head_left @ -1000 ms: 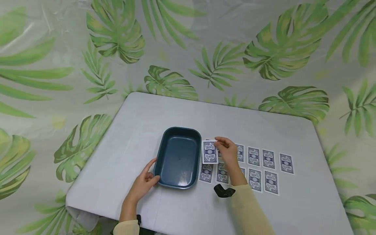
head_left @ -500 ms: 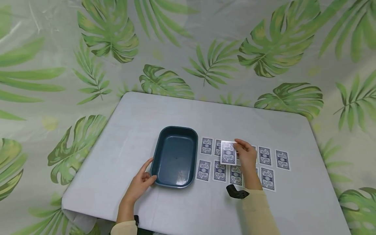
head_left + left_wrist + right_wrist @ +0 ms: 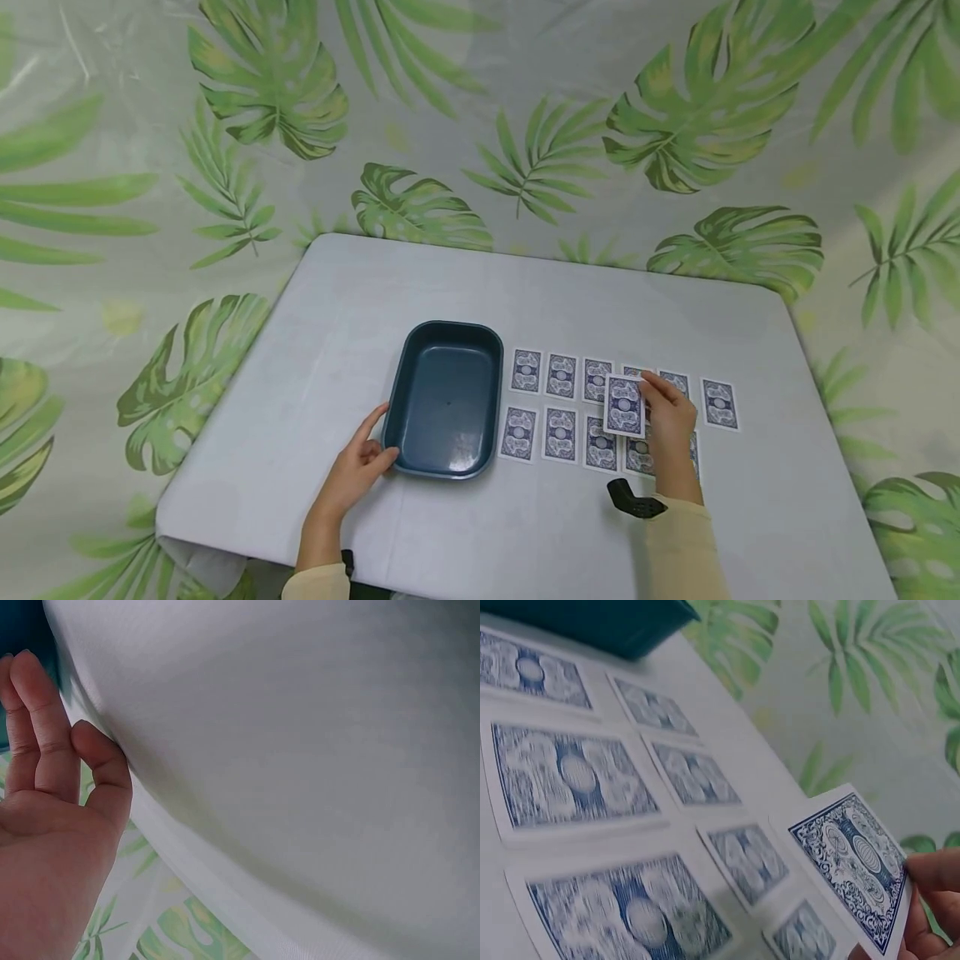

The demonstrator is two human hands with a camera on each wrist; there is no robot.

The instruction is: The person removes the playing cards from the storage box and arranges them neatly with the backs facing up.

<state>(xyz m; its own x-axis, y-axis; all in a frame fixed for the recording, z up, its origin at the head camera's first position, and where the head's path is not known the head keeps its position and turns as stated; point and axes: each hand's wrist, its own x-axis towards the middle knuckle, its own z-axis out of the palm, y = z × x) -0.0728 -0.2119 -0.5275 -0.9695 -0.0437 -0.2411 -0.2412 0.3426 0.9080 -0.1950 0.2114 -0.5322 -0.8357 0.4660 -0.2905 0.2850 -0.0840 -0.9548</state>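
My right hand (image 3: 670, 415) pinches a playing card (image 3: 624, 406) at its right edge. The card's blue patterned back faces up, and in the right wrist view the card (image 3: 855, 866) is tilted above the others. Below it two rows of playing cards lie face down on the table, such as one card (image 3: 561, 377) in the far row and one card (image 3: 560, 434) in the near row. My left hand (image 3: 355, 471) touches the near left corner of a dark teal plastic tub (image 3: 390, 421), index finger and thumb spread along its rim. Cards near my right wrist are partly hidden.
The tub stands just left of the card rows. A white cloth covers the table (image 3: 360, 300). Behind and around it hangs a leaf-print sheet (image 3: 540, 158). One card (image 3: 721, 405) lies at the far right end of the far row.
My right hand has carried the held card rightward along the rows, away from the tub. The two leftmost card columns are now uncovered. My left hand stays at the tub's corner.
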